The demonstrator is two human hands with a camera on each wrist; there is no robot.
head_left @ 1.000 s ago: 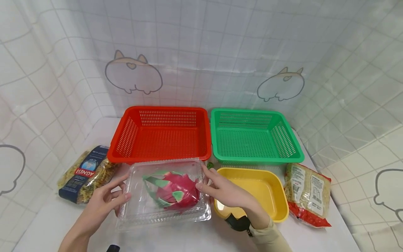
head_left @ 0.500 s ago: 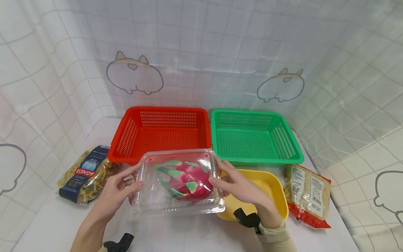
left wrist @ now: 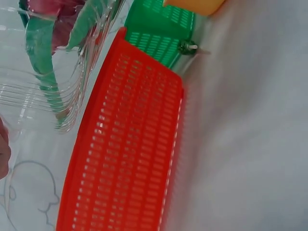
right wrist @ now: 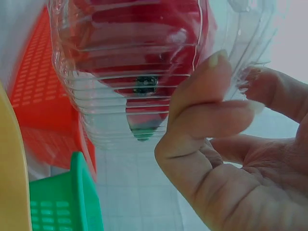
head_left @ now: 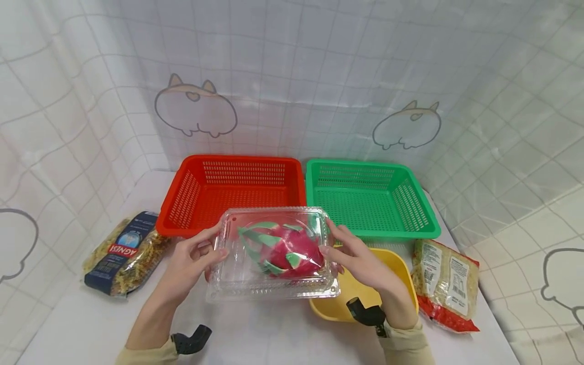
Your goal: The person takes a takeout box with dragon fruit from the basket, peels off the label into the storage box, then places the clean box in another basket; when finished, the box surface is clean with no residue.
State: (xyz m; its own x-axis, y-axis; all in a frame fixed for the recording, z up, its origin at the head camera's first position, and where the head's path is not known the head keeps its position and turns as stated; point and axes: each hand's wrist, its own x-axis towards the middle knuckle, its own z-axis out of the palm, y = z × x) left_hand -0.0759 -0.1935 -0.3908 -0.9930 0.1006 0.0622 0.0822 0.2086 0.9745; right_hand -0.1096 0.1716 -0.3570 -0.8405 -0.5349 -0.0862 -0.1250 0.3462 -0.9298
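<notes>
A clear plastic clamshell box [head_left: 230, 271] with a pink dragon fruit [head_left: 298, 248] inside is held up between both hands in the head view, its near side tipped down. My left hand [head_left: 193, 258] grips its left edge, thumb on top and fingers beneath. At the opposite edge, my right hand [head_left: 358, 258] pinches the box the same way; the right wrist view shows curled fingers [right wrist: 202, 106] against its ribbed wall. Green-tipped scales of the fruit press near the box's left part. Only a sliver of the left hand enters the left wrist view.
Behind the box stand a red basket [head_left: 244, 161] and a green basket [head_left: 369, 234]. A yellow tub [head_left: 406, 284] sits partly under the right forearm. A pasta bag [head_left: 125, 251] lies at left, another red-ended bag [head_left: 447, 284] at right. A small dark green object [left wrist: 187, 47] lies near the baskets.
Both hands have carried the box with the dragon fruit to the right and toward the baskets. It now overlaps the front of the red basket and the green one's corner.
</notes>
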